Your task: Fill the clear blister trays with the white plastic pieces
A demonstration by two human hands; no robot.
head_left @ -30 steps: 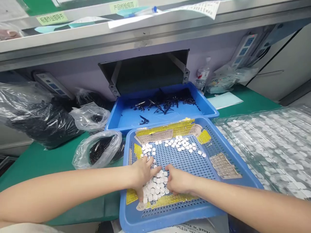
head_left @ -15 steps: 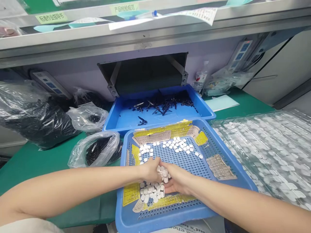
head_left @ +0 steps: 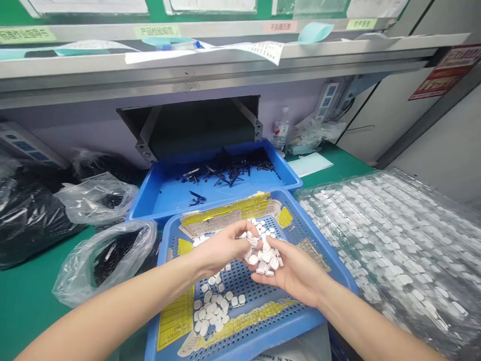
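Observation:
Over the blue perforated basket (head_left: 330, 268), my right hand (head_left: 300, 273) is cupped palm up, holding a heap of small white square caps (head_left: 267, 260). My left hand (head_left: 224, 246) meets it from the left, its fingers curled round several of the same caps, partly hidden by the fingers. Below my hands, a pile of loose white caps (head_left: 212, 315) lies in the basket's near left corner. More caps (head_left: 263, 228) are scattered toward its far side, partly covered by my hands.
Behind the basket, a blue tray (head_left: 176, 185) holds thin black parts. Clear plastic bags (head_left: 124, 250) of black parts stand on the left. Clear trays (head_left: 391, 250) with rows of white pieces lie on the right. A bottle (head_left: 280, 130) stands at the back below a metal shelf (head_left: 210, 75).
My hands have risen from the near-left pile toward the basket's middle, bringing white caps with them. My right palm has turned up under the heap. The view has swung right.

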